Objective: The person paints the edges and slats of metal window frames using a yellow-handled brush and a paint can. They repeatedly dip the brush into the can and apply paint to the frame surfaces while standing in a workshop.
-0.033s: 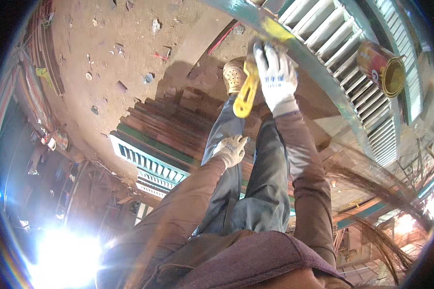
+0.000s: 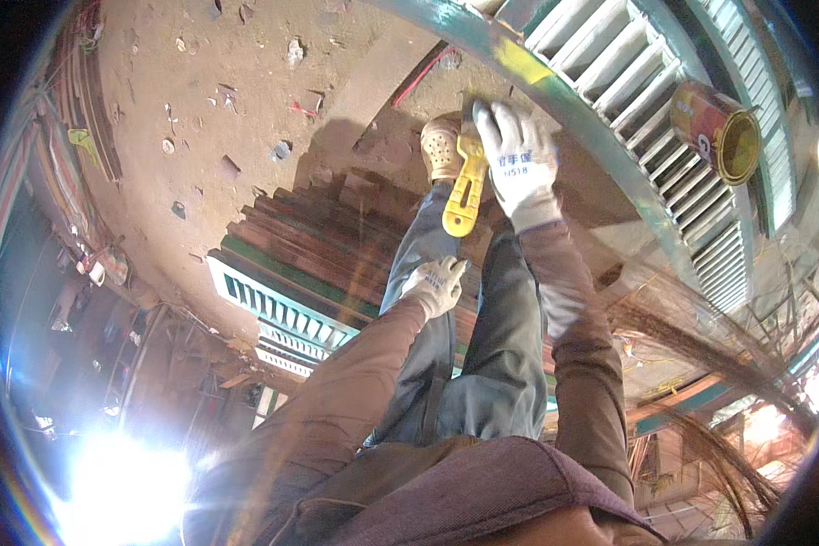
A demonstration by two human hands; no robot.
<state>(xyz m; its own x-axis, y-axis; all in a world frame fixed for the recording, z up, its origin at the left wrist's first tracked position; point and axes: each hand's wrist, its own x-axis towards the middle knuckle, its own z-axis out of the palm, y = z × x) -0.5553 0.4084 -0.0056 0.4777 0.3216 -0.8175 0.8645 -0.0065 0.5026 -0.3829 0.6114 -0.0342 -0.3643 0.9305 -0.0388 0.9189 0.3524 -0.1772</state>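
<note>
My right hand, in a white glove, is closed on a putty knife with a yellow slotted handle. The blade points away from me, and my fingers partly cover it. Just beyond lies the blue-green frame of a louvred shutter, with a smeared yellow patch on its near rail. The knife is apart from this patch. My left hand, gloved too, rests on my left knee with its fingers curled; nothing shows in it.
An open can with yellow inside lies tipped on the shutter slats. Stacked boards and another louvred shutter lie beside my left leg. Debris dots the dirt floor. Thin dry stalks spread at right.
My right hand has drawn the putty knife back toward me, away from the yellow patch on the rail, which now shows fully. The left hand stays on the knee.
</note>
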